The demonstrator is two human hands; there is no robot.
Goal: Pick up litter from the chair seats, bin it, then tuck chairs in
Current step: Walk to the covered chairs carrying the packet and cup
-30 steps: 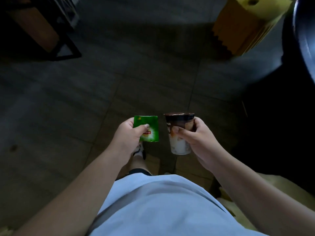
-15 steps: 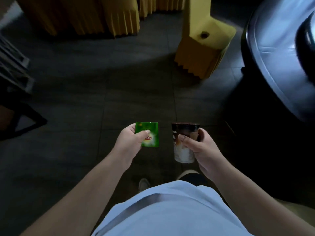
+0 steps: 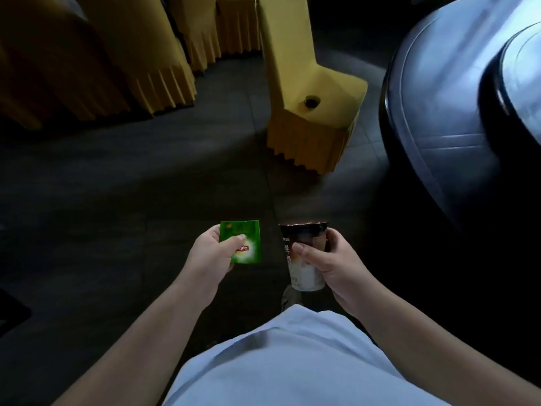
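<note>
A green sachet (image 3: 245,242) is pinched in the left hand (image 3: 211,257), thumb on its face; a cup (image 3: 304,256) is wrapped by the right hand (image 3: 332,266), both carried low over the floor (image 3: 117,186). Two pieces are thus collected, not yet binned; no bin is seen. Far ahead, a small dark item (image 3: 312,101) is left on the yellow chair (image 3: 316,112), which stands beside the bench (image 3: 439,112), not tucked in.
</note>
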